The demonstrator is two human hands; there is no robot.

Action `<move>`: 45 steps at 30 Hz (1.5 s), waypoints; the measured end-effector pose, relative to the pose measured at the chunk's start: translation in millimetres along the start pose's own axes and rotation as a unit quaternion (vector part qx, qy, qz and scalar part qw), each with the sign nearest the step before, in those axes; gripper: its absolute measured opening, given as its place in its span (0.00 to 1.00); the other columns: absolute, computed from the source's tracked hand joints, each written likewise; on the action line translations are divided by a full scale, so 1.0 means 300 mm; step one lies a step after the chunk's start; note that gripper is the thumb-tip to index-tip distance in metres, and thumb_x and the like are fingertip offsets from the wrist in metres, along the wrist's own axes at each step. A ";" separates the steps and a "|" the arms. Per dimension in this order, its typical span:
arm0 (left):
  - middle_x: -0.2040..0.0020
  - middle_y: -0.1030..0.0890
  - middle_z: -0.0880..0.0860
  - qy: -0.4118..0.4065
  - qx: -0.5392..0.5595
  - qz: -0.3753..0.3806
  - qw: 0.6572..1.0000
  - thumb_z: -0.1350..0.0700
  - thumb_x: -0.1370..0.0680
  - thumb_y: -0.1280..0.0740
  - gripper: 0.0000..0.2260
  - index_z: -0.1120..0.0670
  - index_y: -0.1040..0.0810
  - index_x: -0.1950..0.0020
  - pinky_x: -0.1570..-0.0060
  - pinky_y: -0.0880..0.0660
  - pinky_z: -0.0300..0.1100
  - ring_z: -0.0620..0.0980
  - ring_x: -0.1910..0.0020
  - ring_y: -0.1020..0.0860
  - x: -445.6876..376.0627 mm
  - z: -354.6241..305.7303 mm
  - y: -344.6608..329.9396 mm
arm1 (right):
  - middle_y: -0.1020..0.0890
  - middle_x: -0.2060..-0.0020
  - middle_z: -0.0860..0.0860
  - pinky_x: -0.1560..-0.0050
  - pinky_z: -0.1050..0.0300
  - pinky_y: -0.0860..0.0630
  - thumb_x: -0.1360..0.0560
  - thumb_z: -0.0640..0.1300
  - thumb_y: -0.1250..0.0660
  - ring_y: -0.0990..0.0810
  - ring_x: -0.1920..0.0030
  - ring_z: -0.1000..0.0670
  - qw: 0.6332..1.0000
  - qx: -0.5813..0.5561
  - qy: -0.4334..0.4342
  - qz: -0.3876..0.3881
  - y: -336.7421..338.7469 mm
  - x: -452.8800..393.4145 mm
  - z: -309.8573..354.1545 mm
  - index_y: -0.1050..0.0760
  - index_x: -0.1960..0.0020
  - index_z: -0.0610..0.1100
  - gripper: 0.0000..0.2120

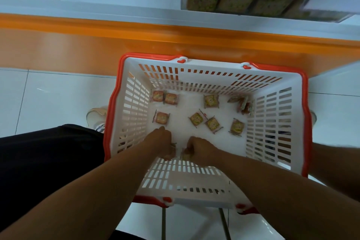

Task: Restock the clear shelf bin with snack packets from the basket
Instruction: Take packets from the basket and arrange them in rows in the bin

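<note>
White tiled floor (58,99), orange shelf edge (97,31)

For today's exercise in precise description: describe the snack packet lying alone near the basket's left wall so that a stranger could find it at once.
Start at the white basket with the orange rim. On its floor, near the left wall, two packets lie side by side at the far end. The lone packet lies nearer the person, just beyond the left hand, touching no other packet.
</note>
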State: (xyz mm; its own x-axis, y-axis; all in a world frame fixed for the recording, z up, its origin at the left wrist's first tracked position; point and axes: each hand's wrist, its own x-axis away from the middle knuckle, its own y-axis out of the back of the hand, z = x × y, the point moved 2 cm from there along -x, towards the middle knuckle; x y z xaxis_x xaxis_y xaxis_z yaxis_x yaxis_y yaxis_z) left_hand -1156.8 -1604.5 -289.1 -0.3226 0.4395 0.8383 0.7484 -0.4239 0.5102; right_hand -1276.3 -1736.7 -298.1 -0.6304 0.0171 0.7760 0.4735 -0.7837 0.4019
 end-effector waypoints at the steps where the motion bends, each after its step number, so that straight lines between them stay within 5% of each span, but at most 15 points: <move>1: 0.42 0.22 0.57 0.002 0.011 0.004 1.000 0.47 0.27 0.26 0.19 0.56 0.20 0.41 0.46 0.21 0.46 0.55 0.45 0.20 0.001 0.000 0.002 | 0.19 0.49 0.46 0.49 0.53 0.23 0.23 0.50 0.29 0.20 0.49 0.46 0.996 -0.078 -0.018 -0.036 0.026 0.010 -0.009 0.26 0.43 0.43 0.14; 4: 0.42 0.19 0.56 -0.007 0.069 0.035 0.997 0.49 0.28 0.25 0.18 0.55 0.24 0.43 0.50 0.22 0.46 0.55 0.45 0.20 -0.002 -0.003 -0.007 | 0.20 0.49 0.48 0.46 0.49 0.22 0.22 0.42 0.30 0.20 0.49 0.46 0.927 -0.293 -0.084 -0.219 0.127 0.027 -0.054 0.30 0.35 0.44 0.18; 7: 0.43 0.19 0.56 -0.021 0.154 0.018 0.988 0.54 0.28 0.23 0.18 0.54 0.26 0.43 0.54 0.20 0.45 0.54 0.50 0.18 -0.012 -0.018 -0.007 | 0.22 0.42 0.41 0.47 0.49 0.24 0.22 0.35 0.33 0.22 0.47 0.42 0.885 -0.359 -0.139 -0.260 0.198 0.024 -0.110 0.34 0.26 0.40 0.25; 10: 0.43 0.16 0.56 -0.032 0.217 -0.051 0.974 0.55 0.28 0.22 0.18 0.55 0.20 0.40 0.48 0.18 0.46 0.53 0.49 0.16 -0.039 -0.056 0.048 | 0.20 0.41 0.39 0.49 0.51 0.23 0.20 0.39 0.35 0.22 0.47 0.42 0.917 -0.276 -0.171 -0.230 0.224 0.005 -0.133 0.26 0.32 0.39 0.17; 13: 0.38 0.20 0.55 -0.051 0.197 -0.143 0.969 0.50 0.30 0.20 0.21 0.52 0.17 0.39 0.42 0.28 0.41 0.55 0.39 0.22 -0.087 -0.107 0.131 | 0.23 0.38 0.35 0.36 0.46 0.28 0.18 0.47 0.37 0.24 0.38 0.38 0.951 -0.155 -0.176 -0.200 0.226 -0.002 -0.123 0.28 0.31 0.34 0.21; 16: 0.32 0.27 0.57 -0.077 0.175 -0.134 0.972 0.50 0.32 0.19 0.23 0.51 0.18 0.39 0.33 0.32 0.45 0.58 0.33 0.29 -0.131 -0.169 0.171 | 0.27 0.33 0.36 0.31 0.51 0.34 0.16 0.46 0.40 0.29 0.33 0.38 0.966 -0.107 -0.151 -0.179 0.204 0.003 -0.113 0.31 0.29 0.33 0.21; 18: 0.34 0.26 0.58 -0.082 0.172 -0.122 0.974 0.53 0.32 0.20 0.21 0.52 0.18 0.41 0.39 0.27 0.45 0.58 0.38 0.26 -0.152 -0.200 0.172 | 0.33 0.30 0.37 0.27 0.53 0.37 0.17 0.44 0.39 0.33 0.30 0.39 0.967 -0.104 -0.156 -0.174 0.186 0.002 -0.117 0.34 0.26 0.35 0.23; 20: 0.39 0.22 0.58 -0.091 0.196 -0.117 0.969 0.58 0.32 0.20 0.18 0.53 0.19 0.44 0.51 0.25 0.42 0.55 0.46 0.22 -0.162 -0.220 0.167 | 0.29 0.32 0.39 0.28 0.49 0.34 0.20 0.41 0.36 0.30 0.32 0.39 0.964 -0.117 -0.154 -0.185 0.176 -0.012 -0.121 0.31 0.29 0.37 0.21; 25: 0.48 0.19 0.57 -0.082 0.290 -0.067 0.951 0.59 0.31 0.19 0.20 0.57 0.23 0.45 0.62 0.19 0.41 0.54 0.55 0.18 -0.157 -0.231 0.141 | 0.26 0.38 0.41 0.38 0.49 0.24 0.25 0.36 0.29 0.25 0.42 0.45 0.914 -0.306 -0.174 -0.201 0.168 -0.008 -0.137 0.35 0.31 0.40 0.26; 28: 0.46 0.19 0.60 -0.049 0.416 -0.026 0.908 0.62 0.30 0.20 0.18 0.57 0.25 0.47 0.67 0.20 0.42 0.57 0.57 0.17 -0.147 -0.234 0.130 | 0.24 0.40 0.45 0.45 0.50 0.19 0.27 0.29 0.28 0.22 0.46 0.48 0.844 -0.493 -0.170 -0.129 0.163 0.009 -0.140 0.29 0.34 0.44 0.25; 30: 0.48 0.19 0.62 -0.030 0.470 0.000 0.882 0.63 0.28 0.22 0.15 0.56 0.25 0.49 0.68 0.21 0.43 0.58 0.61 0.19 -0.146 -0.229 0.125 | 0.18 0.44 0.46 0.53 0.57 0.17 0.28 0.26 0.29 0.19 0.50 0.50 0.829 -0.536 -0.147 -0.062 0.190 0.021 -0.134 0.22 0.46 0.47 0.19; 33: 0.54 0.20 0.59 -0.013 0.538 0.032 0.842 0.62 0.25 0.25 0.11 0.54 0.26 0.49 0.65 0.22 0.42 0.54 0.62 0.21 -0.133 -0.222 0.126 | 0.17 0.48 0.47 0.51 0.55 0.17 0.27 0.22 0.33 0.18 0.49 0.47 0.814 -0.564 -0.141 0.003 0.249 0.043 -0.119 0.21 0.44 0.47 0.22; 39: 0.50 0.17 0.55 -0.026 0.597 0.093 0.796 0.59 0.22 0.30 0.06 0.53 0.22 0.46 0.50 0.18 0.48 0.55 0.50 0.19 -0.010 -0.225 0.249 | 0.17 0.43 0.42 0.51 0.51 0.17 0.24 0.27 0.33 0.18 0.47 0.45 0.885 -0.443 -0.132 0.049 0.469 0.142 0.015 0.23 0.36 0.41 0.19; 45: 0.37 0.19 0.63 -0.081 0.564 0.157 0.807 0.65 0.21 0.34 0.15 0.58 0.24 0.34 0.41 0.20 0.54 0.59 0.43 0.17 0.272 -0.264 0.525 | 0.15 0.56 0.44 0.61 0.56 0.19 0.26 0.33 0.34 0.18 0.54 0.47 0.936 -0.340 -0.088 0.025 0.666 0.448 0.216 0.19 0.43 0.42 0.14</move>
State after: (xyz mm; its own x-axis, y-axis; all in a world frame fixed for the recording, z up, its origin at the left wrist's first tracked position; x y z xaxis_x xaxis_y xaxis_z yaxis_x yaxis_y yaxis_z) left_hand -1111.2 -1698.2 -125.1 -0.0030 0.5865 0.8099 0.8591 0.4160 -0.2981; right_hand -1226.5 -1850.7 -82.0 -0.4785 0.0246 0.8778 -0.0387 -0.9992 0.0069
